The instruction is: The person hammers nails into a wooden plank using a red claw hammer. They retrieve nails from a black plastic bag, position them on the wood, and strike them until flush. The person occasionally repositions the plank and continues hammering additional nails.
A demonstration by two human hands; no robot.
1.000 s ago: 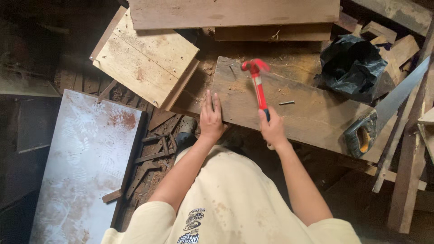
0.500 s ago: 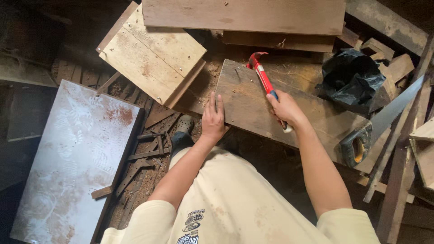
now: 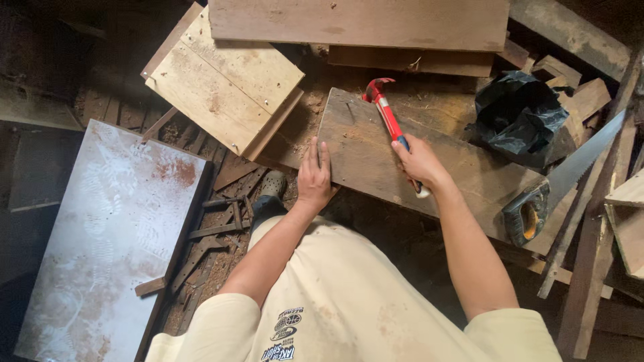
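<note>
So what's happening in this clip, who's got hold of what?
A person leans over a wooden board lying amid scrap timber. The left hand lies flat on the board's near-left end, while the right hand grips a red-handled claw hammer, its head near the board's far edge. A handsaw rests at the board's right end, a black plastic bag lies beyond it, and a pale metal sheet lies to the left.

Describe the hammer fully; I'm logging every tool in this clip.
The claw hammer has a red head and red shaft that looks like painted metal, with a blue and pale grip end. The right hand wraps the grip. It slants up-left over the dark wooden board, head near the board's far edge, close to a thin nail; whether it touches is unclear.
</note>
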